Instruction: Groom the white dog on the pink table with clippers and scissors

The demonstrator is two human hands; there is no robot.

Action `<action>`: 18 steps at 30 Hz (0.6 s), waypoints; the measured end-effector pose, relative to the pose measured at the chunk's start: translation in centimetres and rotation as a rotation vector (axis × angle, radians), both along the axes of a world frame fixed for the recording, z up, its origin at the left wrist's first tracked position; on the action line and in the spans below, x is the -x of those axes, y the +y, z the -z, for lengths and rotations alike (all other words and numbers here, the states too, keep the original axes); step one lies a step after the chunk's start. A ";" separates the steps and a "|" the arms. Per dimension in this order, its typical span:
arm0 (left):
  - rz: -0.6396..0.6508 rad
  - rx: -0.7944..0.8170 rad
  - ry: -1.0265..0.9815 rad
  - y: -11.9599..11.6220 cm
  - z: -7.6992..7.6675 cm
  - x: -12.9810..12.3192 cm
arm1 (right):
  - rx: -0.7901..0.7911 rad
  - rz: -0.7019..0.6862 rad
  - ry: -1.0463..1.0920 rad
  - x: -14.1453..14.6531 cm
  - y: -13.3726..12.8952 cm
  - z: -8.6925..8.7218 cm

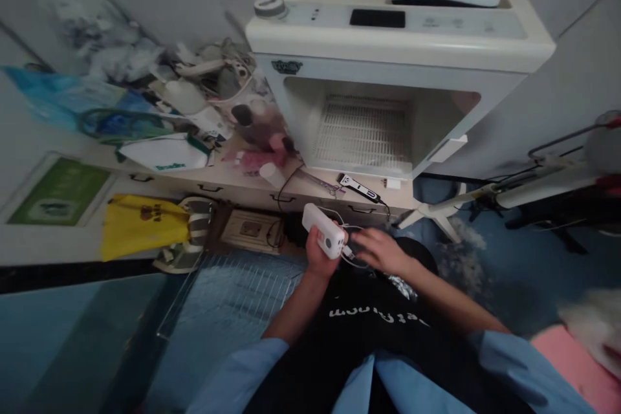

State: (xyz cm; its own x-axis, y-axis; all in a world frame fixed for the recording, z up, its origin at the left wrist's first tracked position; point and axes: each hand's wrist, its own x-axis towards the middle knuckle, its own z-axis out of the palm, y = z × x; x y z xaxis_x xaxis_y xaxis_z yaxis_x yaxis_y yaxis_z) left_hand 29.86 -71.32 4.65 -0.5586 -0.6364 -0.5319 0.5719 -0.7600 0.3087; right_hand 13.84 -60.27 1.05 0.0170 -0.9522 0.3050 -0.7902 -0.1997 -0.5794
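My left hand is closed around a white power bank, whose end with the ports faces me. A white cable loops beside it, and its USB plug hangs just right of the power bank. My right hand is close by on the right, fingers stretched toward the cable and slightly apart. Whether its fingertips touch the cable is unclear. Both hands are over my black apron.
Ahead stands a white cabinet dryer with a see-through door. In front of it lie a hair clipper and purple-handled scissors on a drawer unit. A yellow bag hangs left; a wire cage sits below; a white stand is right.
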 end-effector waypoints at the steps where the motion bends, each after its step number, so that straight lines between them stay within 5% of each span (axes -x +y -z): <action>1: 0.068 -0.030 -0.004 0.1 0.3 0.5 | 0.048 -0.055 0.019 -1.8 0.8 -0.2; 5: 0.342 -0.179 -0.023 0.9 1.7 2.2 | 0.144 0.135 -0.117 -5.1 2.5 -0.8; 11: 0.813 -0.394 -0.060 3.0 2.4 3.1 | 0.272 0.852 -0.777 -3.5 8.2 -2.7; 15: 0.985 -0.303 -0.194 4.9 1.3 4.1 | 0.549 1.320 -0.796 -3.0 13.4 -4.7; 18: 0.894 -0.181 -0.302 7.3 0.0 5.4 | 0.236 1.204 -0.816 -4.7 16.2 -5.9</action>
